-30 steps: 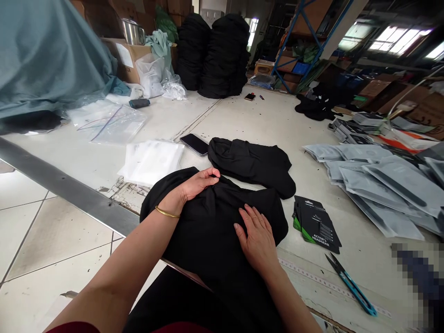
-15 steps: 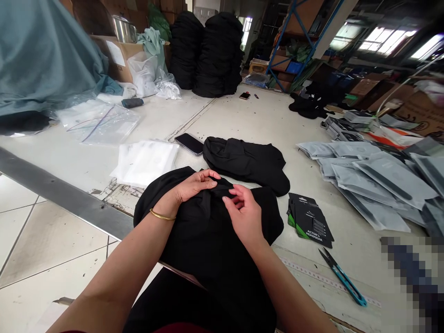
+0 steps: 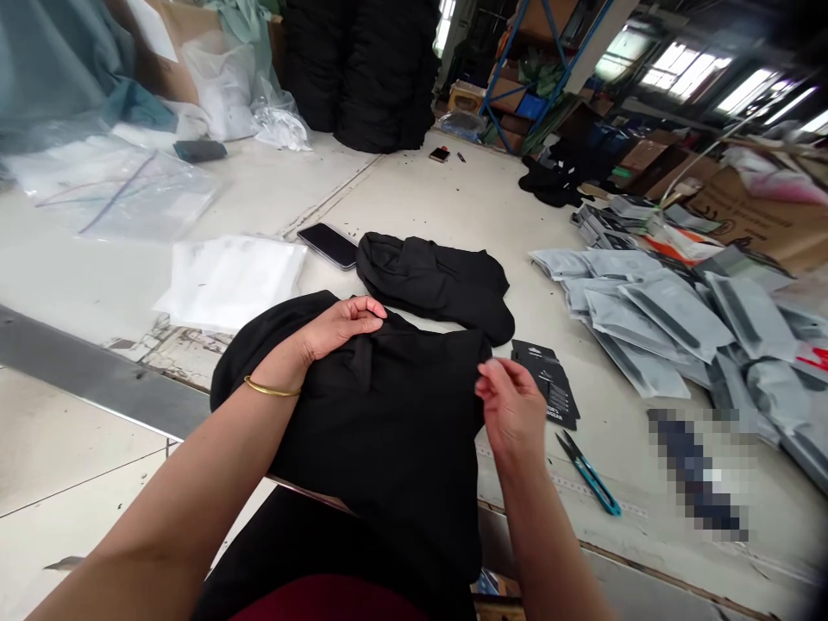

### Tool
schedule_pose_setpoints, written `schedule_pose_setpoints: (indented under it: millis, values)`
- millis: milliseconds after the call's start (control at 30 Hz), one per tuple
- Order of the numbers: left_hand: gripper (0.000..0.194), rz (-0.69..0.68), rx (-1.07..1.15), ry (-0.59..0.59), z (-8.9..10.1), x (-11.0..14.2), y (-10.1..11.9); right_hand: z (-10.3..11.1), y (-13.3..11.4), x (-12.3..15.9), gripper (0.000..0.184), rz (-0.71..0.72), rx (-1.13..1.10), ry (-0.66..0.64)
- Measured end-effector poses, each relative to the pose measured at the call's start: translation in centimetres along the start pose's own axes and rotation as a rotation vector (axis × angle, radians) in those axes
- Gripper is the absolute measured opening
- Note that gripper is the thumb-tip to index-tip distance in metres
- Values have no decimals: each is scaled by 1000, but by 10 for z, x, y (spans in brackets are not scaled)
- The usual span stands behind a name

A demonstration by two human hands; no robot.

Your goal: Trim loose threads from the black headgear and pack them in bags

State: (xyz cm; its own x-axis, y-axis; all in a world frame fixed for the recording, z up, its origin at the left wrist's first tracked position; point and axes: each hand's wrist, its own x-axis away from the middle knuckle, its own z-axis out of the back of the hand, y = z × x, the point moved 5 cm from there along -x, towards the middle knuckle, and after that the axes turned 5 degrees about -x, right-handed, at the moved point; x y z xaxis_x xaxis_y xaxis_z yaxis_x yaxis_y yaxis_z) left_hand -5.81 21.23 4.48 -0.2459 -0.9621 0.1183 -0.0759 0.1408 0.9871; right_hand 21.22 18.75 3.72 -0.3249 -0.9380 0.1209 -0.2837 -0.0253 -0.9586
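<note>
A large piece of black fabric (image 3: 401, 431) lies over the table's front edge and hangs down towards my lap. My left hand (image 3: 340, 328) pinches its upper edge, thumb against fingers. At the fabric's right edge, my right hand (image 3: 511, 401) is closed, the fingertips gripping the cloth. Just beyond lies a second, folded black fabric piece (image 3: 433, 280). Dark printed cards (image 3: 547, 388) sit beside my right hand, partly covered by it. Teal-handled thread snips (image 3: 590, 479) lie to the right of that hand.
White bags (image 3: 229, 280) and a phone (image 3: 329, 245) lie to the left. A heap of filled grey packets (image 3: 653, 310) covers the right side. Clear plastic bags (image 3: 135, 194) lie further left. Tall black fabric stacks (image 3: 388, 78) stand at the back.
My right hand has moved right, from beside the left hand to the fabric's right edge, and the fabric is spread flatter. The left hand keeps its pinch. The view has shifted.
</note>
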Motion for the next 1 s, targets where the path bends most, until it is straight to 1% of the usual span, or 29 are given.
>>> schedule_pose_setpoints:
  millis: [67,133,167,233,333,400,467,567,633,700,733,767,800,867,933,1000]
  values:
    - [26,8,-11,19,0,1,0,37,-7,8,32,-34,-29,74]
    - [27,19,-10,42,1,1,0,67,-7,22,31,-79,-44,114]
    - [27,24,-6,50,1,1,-1,78,-4,31,31,-108,-36,111]
    - [30,32,5,67,1,0,-2,94,3,51,30,-172,10,71]
    - [36,29,7,112,2,0,-4,105,14,81,33,-263,148,-45]
    - [38,19,-23,146,3,-1,-3,106,17,99,35,-288,251,-138]
    - [38,-7,-108,180,4,-2,0,104,19,113,38,-298,337,-246]
    - [31,-97,-365,254,3,-3,10,100,20,129,39,-284,439,-392]
    - [20,-166,-646,354,-2,0,18,99,20,136,37,-234,500,-437]
    - [10,-267,-975,468,-14,6,29,99,20,140,35,-182,540,-451]
    - [8,-333,-1118,508,-24,10,35,98,20,141,35,-165,548,-449]
    - [9,-404,-1225,523,-36,13,39,98,19,142,34,-154,549,-443]
    - [11,-470,-1288,510,-49,16,42,98,19,141,34,-147,547,-436]
    - [13,-548,-1306,446,-76,17,45,96,17,140,32,-139,545,-427]
    - [18,-542,-1279,354,-102,11,41,94,17,139,31,-135,552,-439]
    - [38,-462,-1282,259,-123,-2,31,91,18,140,29,-121,579,-462]
